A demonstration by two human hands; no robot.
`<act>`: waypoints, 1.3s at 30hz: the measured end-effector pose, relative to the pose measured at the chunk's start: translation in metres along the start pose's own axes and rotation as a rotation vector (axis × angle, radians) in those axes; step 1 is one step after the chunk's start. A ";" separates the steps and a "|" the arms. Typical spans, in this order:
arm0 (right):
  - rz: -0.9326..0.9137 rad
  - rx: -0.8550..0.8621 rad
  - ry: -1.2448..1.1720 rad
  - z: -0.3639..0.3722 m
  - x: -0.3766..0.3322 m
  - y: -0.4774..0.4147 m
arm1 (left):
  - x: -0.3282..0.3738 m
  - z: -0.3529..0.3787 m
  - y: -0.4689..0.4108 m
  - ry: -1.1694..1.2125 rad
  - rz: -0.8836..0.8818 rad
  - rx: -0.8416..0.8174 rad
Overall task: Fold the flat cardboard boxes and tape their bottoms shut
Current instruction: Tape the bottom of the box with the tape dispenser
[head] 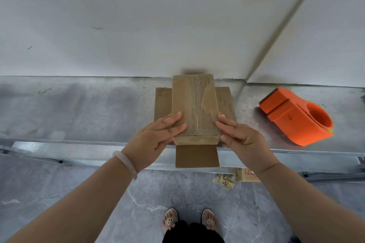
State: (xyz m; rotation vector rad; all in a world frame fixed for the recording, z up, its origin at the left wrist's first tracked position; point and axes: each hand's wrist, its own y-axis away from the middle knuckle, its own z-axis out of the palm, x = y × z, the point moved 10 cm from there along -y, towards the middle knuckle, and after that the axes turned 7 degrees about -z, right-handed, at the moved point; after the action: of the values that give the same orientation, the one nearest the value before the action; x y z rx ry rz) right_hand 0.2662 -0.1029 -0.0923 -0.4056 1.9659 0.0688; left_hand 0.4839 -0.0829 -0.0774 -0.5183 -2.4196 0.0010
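Forearms reach over marbled floor to cardboard box on glossy grey ledge.

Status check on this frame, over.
Left hand flat on cardboard box top, right hand at its right edge. No tape seen yet. Orange tape dispenser idle, right side.

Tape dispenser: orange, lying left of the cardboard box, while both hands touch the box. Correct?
No. The head view shows the orange tape dispenser lying right of the cardboard box, not left. The left hand and right hand do touch the box.
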 end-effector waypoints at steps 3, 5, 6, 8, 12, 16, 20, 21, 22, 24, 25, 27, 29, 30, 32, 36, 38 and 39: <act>0.082 -0.009 0.065 -0.004 0.002 0.008 | 0.004 -0.001 0.000 -0.130 0.046 -0.039; 0.088 -0.001 0.134 -0.005 -0.001 0.011 | 0.003 -0.007 0.001 -0.102 -0.004 0.009; 0.097 0.022 0.138 -0.005 -0.001 0.011 | 0.000 -0.013 0.003 -0.041 -0.067 0.071; 0.173 0.132 0.045 -0.009 0.002 0.015 | -0.010 -0.024 0.013 0.084 -0.233 0.237; 0.332 0.368 -0.090 -0.007 0.005 0.032 | -0.024 -0.003 0.044 0.426 -0.650 0.431; 0.342 0.305 -0.031 0.024 -0.002 0.045 | -0.005 0.025 0.052 0.388 -0.656 0.389; 0.366 0.107 -0.013 0.055 0.003 0.053 | 0.000 0.059 0.051 0.430 -0.649 0.185; 0.383 0.066 -0.013 0.061 0.003 0.053 | 0.001 0.064 0.051 0.462 -0.654 0.149; 0.399 0.030 -0.001 0.064 0.001 0.052 | 0.001 0.066 0.049 0.511 -0.658 0.129; 0.398 0.046 -0.007 0.057 -0.003 0.047 | -0.004 0.058 0.048 0.620 -0.676 0.173; 0.399 0.106 -0.042 0.047 -0.004 0.044 | -0.008 0.049 0.048 0.662 -0.688 0.231; 0.465 0.216 -0.154 0.026 0.001 0.040 | -0.019 0.032 0.051 0.754 -0.762 0.335; 0.546 0.282 -0.289 0.019 0.008 0.038 | -0.029 0.029 0.051 0.908 -0.857 0.398; 0.572 0.316 -0.365 0.019 0.011 0.037 | -0.032 0.031 0.050 0.968 -0.905 0.426; 0.604 0.368 -0.460 0.021 0.015 0.035 | -0.037 0.034 0.049 1.032 -0.987 0.464; 0.633 0.396 -0.504 0.022 0.024 0.035 | -0.045 0.040 0.050 1.074 -1.043 0.448; 0.647 0.377 -0.508 0.022 0.028 0.034 | -0.048 0.042 0.051 1.081 -1.044 0.437; 0.656 0.366 -0.507 0.022 0.030 0.034 | -0.049 0.042 0.051 1.077 -1.043 0.438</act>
State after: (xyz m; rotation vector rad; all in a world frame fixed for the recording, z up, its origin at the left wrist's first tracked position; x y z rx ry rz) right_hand 0.2637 -0.0739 -0.1329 0.4677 1.4894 0.2037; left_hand 0.5118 -0.0480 -0.1468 0.7919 -1.3047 -0.1487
